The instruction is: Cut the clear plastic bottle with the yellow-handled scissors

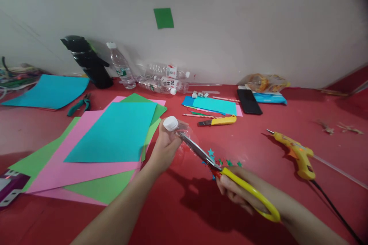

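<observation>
My left hand [165,146] is closed around the neck of a clear plastic bottle piece with a white cap [171,123]. Its transparent lower part is hard to make out. In my right hand [237,187] is a pair of yellow-handled scissors [250,189], with the fingers wrapped round the handles. The scissor blades point up and left, and their tips are at the clear plastic just below the cap. Small blue and green paper stars [229,163] lie on the red table behind my right hand.
Coloured paper sheets [115,134] cover the left side. A yellow box cutter [221,121], coloured strips [215,105] and a black phone [249,101] lie beyond my hands. A yellow glue gun [296,153] with a cord is at right. Plastic bottles [161,80] lie by the wall.
</observation>
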A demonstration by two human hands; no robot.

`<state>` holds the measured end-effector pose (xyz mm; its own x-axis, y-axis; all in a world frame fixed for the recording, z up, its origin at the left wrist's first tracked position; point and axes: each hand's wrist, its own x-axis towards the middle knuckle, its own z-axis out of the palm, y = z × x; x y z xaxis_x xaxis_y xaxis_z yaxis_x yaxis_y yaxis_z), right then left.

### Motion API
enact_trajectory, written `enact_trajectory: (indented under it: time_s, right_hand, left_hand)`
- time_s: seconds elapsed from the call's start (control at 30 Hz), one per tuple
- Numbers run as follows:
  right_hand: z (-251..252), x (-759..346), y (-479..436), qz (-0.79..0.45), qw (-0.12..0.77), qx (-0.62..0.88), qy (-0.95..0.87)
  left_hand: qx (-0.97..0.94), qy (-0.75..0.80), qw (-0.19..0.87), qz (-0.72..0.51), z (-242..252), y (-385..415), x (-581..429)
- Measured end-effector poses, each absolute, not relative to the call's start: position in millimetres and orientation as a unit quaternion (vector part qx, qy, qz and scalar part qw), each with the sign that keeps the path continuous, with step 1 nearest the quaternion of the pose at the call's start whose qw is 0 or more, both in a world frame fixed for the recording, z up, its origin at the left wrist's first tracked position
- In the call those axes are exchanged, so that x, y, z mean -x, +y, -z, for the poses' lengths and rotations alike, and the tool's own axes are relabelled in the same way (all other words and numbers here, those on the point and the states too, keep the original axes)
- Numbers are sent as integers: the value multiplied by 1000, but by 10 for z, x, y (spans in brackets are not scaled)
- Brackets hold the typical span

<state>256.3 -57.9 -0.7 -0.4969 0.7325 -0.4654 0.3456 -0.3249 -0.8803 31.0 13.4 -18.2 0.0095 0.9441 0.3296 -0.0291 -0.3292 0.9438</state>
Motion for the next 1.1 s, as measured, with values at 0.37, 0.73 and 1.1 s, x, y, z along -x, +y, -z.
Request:
enact_trajectory:
  time_s: [0.37, 0.73, 1.1]
  right_hand:
    - [91, -2608, -492, -700, 91, 489, -513]
    - [7, -2563, -503, -677, 88, 534, -499]
    - [32, -2509, -550, -639, 117, 529, -547]
  left_hand:
    - [-587, 429, 425, -539, 221, 130, -285]
    - [-563, 429, 440, -553, 173, 116, -311]
    - [-570, 426, 433, -553, 171, 105, -311]
